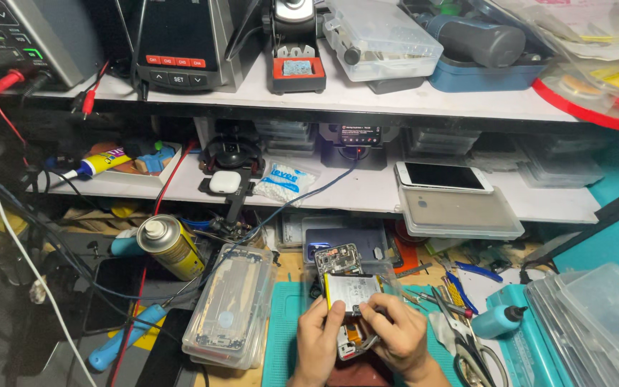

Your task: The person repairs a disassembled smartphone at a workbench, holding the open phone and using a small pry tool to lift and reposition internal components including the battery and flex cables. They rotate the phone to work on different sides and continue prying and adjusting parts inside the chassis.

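both hands meet low over a teal work mat (281,337), and everything here reads outward from that pinch. the left hand (318,338) grips the near left edge of an opened smartphone (344,287), fingers curled round its side. the right hand (394,331) pinches the silver battery (351,290) at its lower right corner, thumb and fingertips closed on it, so the battery tilts up off the phone body. just beyond the fingers the phone's bare circuit board (338,258) shows, camera end away from the person.

right of the grip lie scissors (471,347) and tweezers, then a small teal bottle with a black nozzle (497,321), and further right clear plastic boxes (596,315). left of the grip sits a stack of clear cases with phone frames (229,308), then a yellow spray can (169,246) and a blue-handled tool (125,335).

beyond the grip, on the lower shelf, a white phone (442,176) lies face up with a white earbud case (225,183) to its left. on the top shelf stands a soldering stand with a blue sponge (296,68).
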